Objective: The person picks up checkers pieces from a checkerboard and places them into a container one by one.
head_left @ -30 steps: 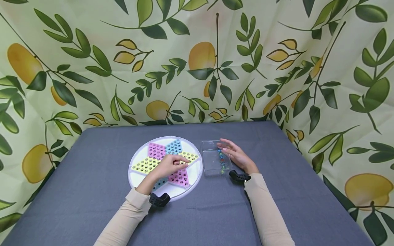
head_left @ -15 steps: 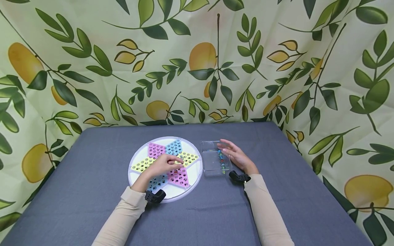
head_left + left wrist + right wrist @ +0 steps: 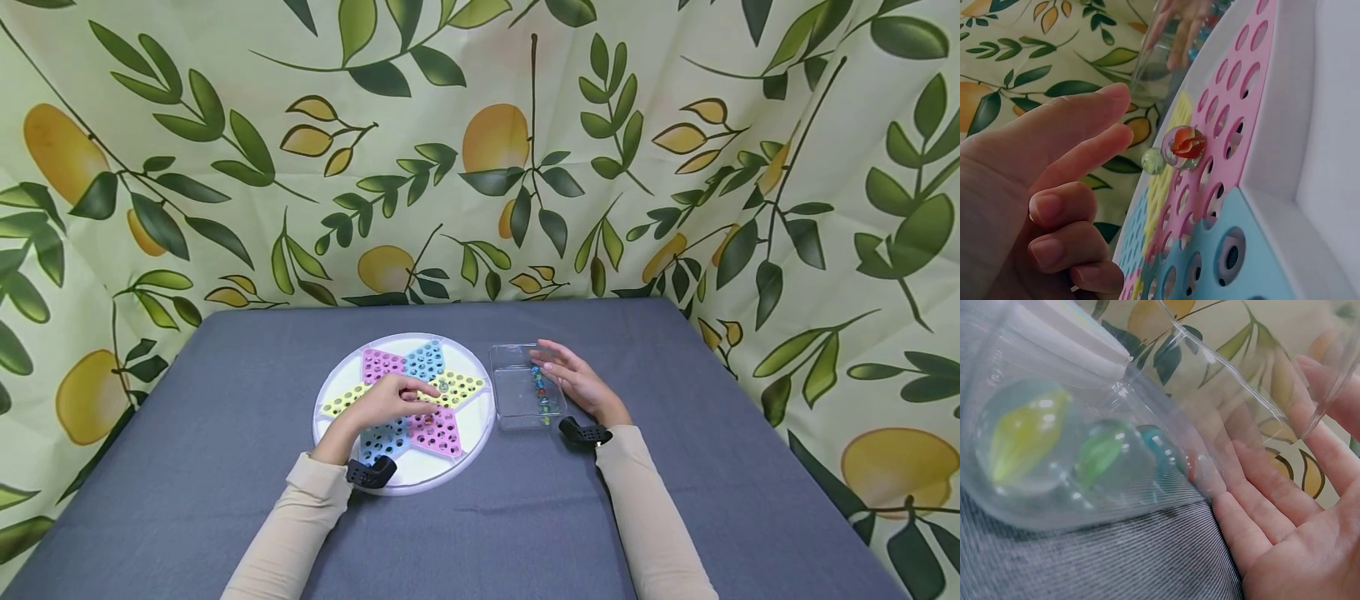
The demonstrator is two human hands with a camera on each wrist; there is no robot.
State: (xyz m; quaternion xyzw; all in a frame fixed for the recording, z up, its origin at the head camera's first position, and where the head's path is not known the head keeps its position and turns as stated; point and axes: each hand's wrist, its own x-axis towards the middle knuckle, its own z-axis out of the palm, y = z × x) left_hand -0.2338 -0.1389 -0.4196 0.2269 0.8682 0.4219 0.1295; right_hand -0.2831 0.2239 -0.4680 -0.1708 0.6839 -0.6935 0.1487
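A round white Chinese checkers board (image 3: 459, 437) bears a pink, yellow and blue star of holes. Above its middle hovers my left hand (image 3: 390, 400); thumb and forefinger are extended with a gap between, the other fingers loosely bent. Beyond these fingertips, in the left wrist view, sit a clear marble with a red-orange swirl (image 3: 1186, 147) and a pale green marble (image 3: 1152, 161). My right hand (image 3: 583, 385) lies along the right side of a clear plastic box (image 3: 513, 398), extended fingers touching its wall. Several marbles line up inside that side, including a yellow one (image 3: 1029, 437) and a green one (image 3: 1105, 453).
A grey cloth (image 3: 480, 533) covers the table. The box stands right beside the board's right rim. Behind the table hangs a curtain (image 3: 420, 125) printed with leaves and fruit. Each wrist wears a black camera band (image 3: 372, 472).
My left hand has drawn back to the left across the board, uncovering a marble on the yellow section and another on the pink one. My right hand and the box stay put.
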